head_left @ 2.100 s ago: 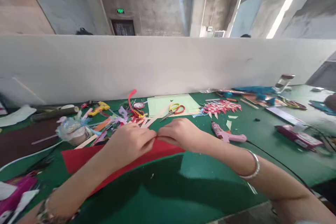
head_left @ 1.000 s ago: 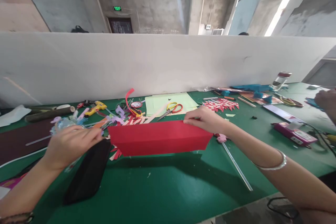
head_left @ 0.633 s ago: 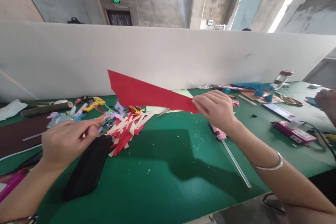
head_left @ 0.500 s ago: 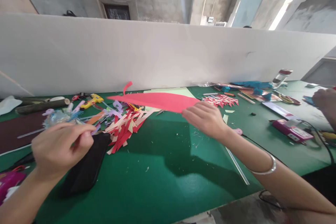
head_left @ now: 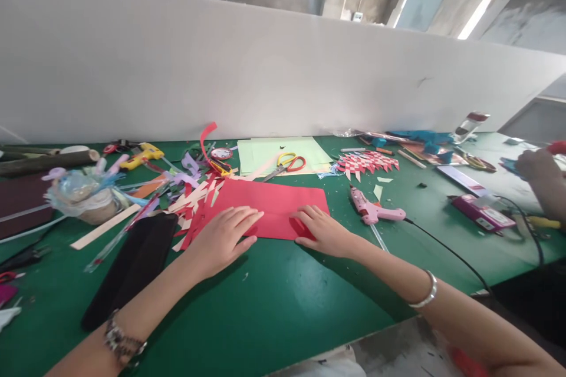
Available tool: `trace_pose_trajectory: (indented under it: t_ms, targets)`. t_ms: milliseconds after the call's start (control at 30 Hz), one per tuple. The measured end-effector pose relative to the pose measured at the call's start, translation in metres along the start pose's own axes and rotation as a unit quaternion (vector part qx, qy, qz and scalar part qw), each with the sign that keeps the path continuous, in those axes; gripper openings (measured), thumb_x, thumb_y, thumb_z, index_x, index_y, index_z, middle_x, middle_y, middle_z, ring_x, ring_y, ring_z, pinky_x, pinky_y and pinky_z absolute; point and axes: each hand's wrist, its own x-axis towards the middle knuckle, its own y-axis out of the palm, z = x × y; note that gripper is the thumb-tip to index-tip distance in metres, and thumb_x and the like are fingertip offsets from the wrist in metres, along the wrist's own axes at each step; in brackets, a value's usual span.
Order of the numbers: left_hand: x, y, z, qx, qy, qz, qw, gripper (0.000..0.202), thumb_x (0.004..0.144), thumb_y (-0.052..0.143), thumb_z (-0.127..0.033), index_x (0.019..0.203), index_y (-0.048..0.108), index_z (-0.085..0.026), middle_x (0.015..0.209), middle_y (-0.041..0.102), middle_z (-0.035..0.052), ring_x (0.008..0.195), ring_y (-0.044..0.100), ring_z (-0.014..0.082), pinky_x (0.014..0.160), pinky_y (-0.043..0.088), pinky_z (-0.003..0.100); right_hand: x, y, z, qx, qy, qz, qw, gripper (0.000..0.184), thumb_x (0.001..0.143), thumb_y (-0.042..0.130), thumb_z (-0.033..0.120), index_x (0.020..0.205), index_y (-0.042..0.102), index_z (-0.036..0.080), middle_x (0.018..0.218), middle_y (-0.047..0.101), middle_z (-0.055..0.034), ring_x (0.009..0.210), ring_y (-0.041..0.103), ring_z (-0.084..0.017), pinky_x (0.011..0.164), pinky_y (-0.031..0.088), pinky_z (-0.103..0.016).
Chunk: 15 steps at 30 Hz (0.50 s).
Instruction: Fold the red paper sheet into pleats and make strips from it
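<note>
The red paper [head_left: 276, 200] lies on the bench [head_left: 265, 306] under the left grip [head_left: 225, 238] and the right grip [head_left: 325, 232]. Their fingers hide parts of it, and its left end is hard to separate from the strips [head_left: 190, 200] beside the left grip. Both grips are not closed; the fingers stretch over the paper. The left forearm [head_left: 165, 288] partly covers the black case [head_left: 128, 265]. Far right of the right grip, another person's hand [head_left: 542, 182] is cut off; what it holds I cannot make out. Beyond both grips, scissors [head_left: 282, 169] lie near the paper's far edge. Some green surface separates the right grip from the glue gun [head_left: 375, 211], and more extends toward the bench's near edge.
</note>
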Motion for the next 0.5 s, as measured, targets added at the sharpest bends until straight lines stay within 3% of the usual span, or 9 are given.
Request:
trace_pose_trajectory:
  t_ms: [167, 267, 367, 500]
  targets:
    - [0.011, 0.024, 0.01, 0.017, -0.04, 0.055, 0.998, 0.051, 0.09, 0.04, -0.041, 0.135, 0.035, -0.018, 0.136, 0.047, 0.0109, 0.126, 0.04, 0.0261, 0.103, 0.029, 0.049, 0.011, 0.003, 0.0, 0.026, 0.047, 0.029, 0.998, 0.064, 0.077, 0.063, 0.03, 0.132, 0.034, 0.016, 0.128, 0.048, -0.0157, 0.118, 0.045, -0.026, 0.091, 0.039, -0.039]
    - [0.013, 0.023, 0.012, 0.036, -0.023, 0.046, 0.998, 0.052, 0.087, 0.047, -0.037, 0.134, 0.036, -0.017, 0.124, 0.056, 0.0116, 0.116, 0.048, 0.0257, 0.101, 0.028, 0.05, 0.014, -0.001, 0.0, -0.016, 0.022, 0.036, 0.999, 0.042, 0.08, 0.058, 0.024, 0.12, 0.047, 0.017, 0.117, 0.057, -0.0133, 0.109, 0.053, -0.025, 0.086, 0.036, -0.037]
    - [0.014, 0.011, 0.008, 0.079, -0.005, -0.004, 0.997, 0.038, 0.088, 0.045, -0.023, 0.125, 0.045, -0.016, 0.105, 0.064, 0.0088, 0.098, 0.057, 0.0225, 0.095, 0.032, 0.046, 0.01, -0.008, 0.003, -0.084, -0.003, 0.009, 0.996, 0.016, 0.084, 0.048, 0.013, 0.097, 0.057, 0.016, 0.094, 0.064, -0.0076, 0.088, 0.058, -0.019, 0.079, 0.034, -0.031]
    - [0.014, -0.004, -0.003, 0.151, 0.048, -0.059, 0.986, 0.025, 0.086, 0.04, -0.01, 0.104, 0.057, -0.016, 0.084, 0.063, 0.0041, 0.078, 0.057, 0.0193, 0.078, 0.038, 0.035, -0.003, -0.014, 0.006, -0.168, 0.014, -0.073, 0.983, 0.017, 0.088, 0.042, 0.012, 0.082, 0.058, 0.016, 0.079, 0.061, -0.0057, 0.074, 0.053, -0.017, 0.071, 0.032, -0.029]
